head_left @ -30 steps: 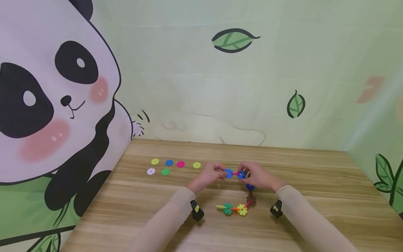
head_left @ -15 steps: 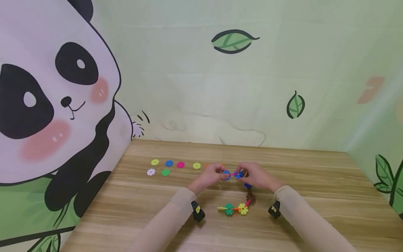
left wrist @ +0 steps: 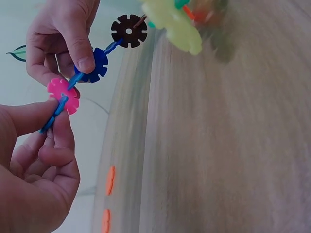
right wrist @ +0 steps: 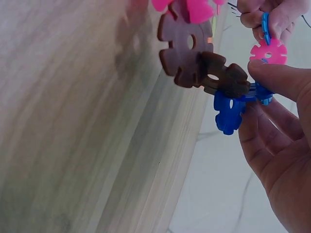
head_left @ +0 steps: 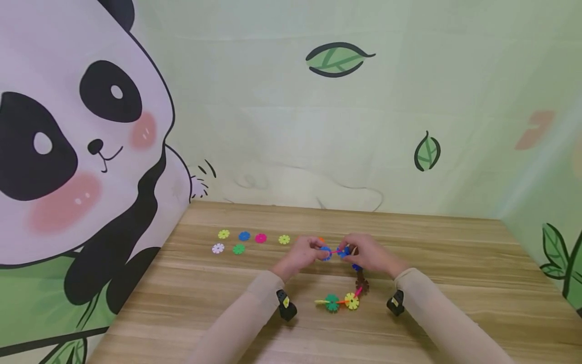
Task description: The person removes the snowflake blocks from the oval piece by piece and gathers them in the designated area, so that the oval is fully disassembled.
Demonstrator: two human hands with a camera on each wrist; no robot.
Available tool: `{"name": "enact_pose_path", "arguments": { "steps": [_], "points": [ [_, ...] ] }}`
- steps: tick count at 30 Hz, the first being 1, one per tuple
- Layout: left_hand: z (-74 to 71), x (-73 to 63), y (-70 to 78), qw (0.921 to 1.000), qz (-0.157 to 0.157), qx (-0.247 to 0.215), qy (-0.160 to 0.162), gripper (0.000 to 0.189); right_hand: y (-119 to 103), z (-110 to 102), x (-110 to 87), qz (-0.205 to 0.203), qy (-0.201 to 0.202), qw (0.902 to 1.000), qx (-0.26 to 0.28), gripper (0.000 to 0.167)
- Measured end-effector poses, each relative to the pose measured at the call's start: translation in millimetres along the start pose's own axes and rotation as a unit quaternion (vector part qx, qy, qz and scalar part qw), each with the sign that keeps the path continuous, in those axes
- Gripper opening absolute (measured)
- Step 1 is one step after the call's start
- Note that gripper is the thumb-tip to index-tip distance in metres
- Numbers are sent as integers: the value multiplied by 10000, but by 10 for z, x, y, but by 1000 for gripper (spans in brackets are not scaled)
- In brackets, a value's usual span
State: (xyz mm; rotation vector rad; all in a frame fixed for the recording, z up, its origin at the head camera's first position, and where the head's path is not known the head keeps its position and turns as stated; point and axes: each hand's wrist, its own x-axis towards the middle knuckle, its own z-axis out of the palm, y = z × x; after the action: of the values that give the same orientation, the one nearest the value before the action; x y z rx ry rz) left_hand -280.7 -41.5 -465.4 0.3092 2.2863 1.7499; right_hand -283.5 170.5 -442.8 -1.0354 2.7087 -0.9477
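Note:
A chain of slotted, interlocking plastic snowflake discs curves between and below the hands. My left hand (head_left: 303,257) pinches a blue snowflake disc (head_left: 326,253) at one end, between thumb and fingers. This disc slots into a pink snowflake disc (left wrist: 62,92), seen nearly edge-on from the head. On the pink disc's other side, my right hand (head_left: 372,254) pinches a blue disc (head_left: 343,252). Farther along come a dark blue disc (right wrist: 228,112), brown discs (right wrist: 182,46), another pink one, a yellow disc (head_left: 352,301) and a green disc (head_left: 332,303). Fingers partly cover both pinched discs.
Loose discs lie on the wooden table (head_left: 182,283) at the left: yellow (head_left: 224,234), blue (head_left: 244,236), pink (head_left: 260,238), white (head_left: 218,248), green (head_left: 238,248) and another yellow (head_left: 284,239). Orange discs (left wrist: 111,180) lie behind the left hand. A panda-printed backdrop (head_left: 254,126) stands behind.
Both hands have shifted slightly left with the pinched blue discs, mostly in the first half second. The chain's lower end has swung a little to the right.

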Motion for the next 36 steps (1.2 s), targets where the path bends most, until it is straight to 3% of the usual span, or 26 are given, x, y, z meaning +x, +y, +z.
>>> {"name": "enact_pose_path", "arguments": {
  "steps": [14,23,32,36],
  "points": [
    [16,-38,106,9982,-263,415,341,6,-6,0,-7,-79,-54,10000,-13,17],
    [-11,-51,113,9989,-175,226,360,9,16,-23,-20,-252,-34,9997,-61,17],
    [-153,-51,21,9975,-174,543,426,19,21,-32,-45,-10,-50,10000,-67,15],
    [-263,-65,-35,9990,-121,315,294,25,31,-28,-51,34,-45,9999,-103,15]
  ]
}}
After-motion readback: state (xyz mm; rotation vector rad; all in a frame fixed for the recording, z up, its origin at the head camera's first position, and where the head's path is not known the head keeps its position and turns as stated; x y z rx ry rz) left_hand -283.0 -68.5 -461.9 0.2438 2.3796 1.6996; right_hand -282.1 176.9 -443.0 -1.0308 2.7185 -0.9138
